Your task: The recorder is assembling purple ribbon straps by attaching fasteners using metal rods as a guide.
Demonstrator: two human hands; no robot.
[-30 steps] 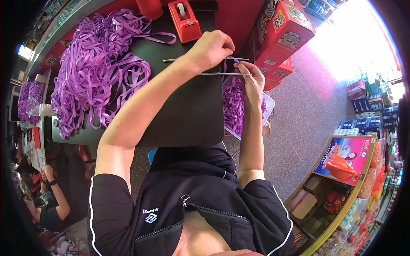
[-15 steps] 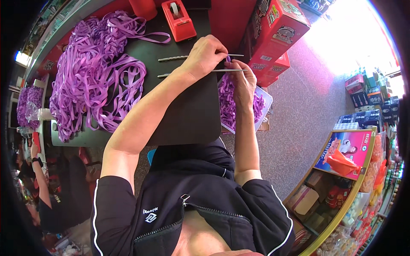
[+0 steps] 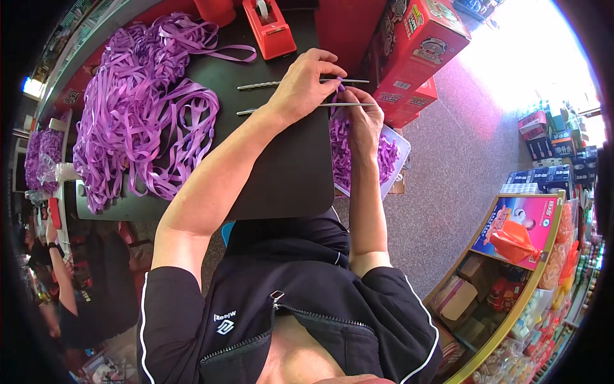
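Note:
Two thin metal rods, the far rod (image 3: 259, 86) and the near rod (image 3: 246, 112), lie across the black table (image 3: 281, 173) and jut past its right edge. My left hand (image 3: 304, 86) lies over them, its thumb and fingertips closed at a small piece of purple ribbon (image 3: 340, 84) near the far rod. Just below, my right hand (image 3: 366, 125) pinches the same ribbon by the near rod; its fingertips are partly hidden. A large tangled heap of purple ribbon (image 3: 144, 109) covers the table's left side. Under my right hand, a white bin (image 3: 401, 150) holds many short purple ribbon pieces.
A red tape dispenser (image 3: 272, 35) stands at the table's back. Stacked red cartons (image 3: 409, 57) rise beyond the right edge. At the lower right is a glass-topped display case (image 3: 492, 281). Another person's arm (image 3: 64, 275) shows at far left.
My left hand's fingers have lifted and spread a little, with the thumb still at the ribbon. The rods have shifted slightly right; my right hand stays nearly in place.

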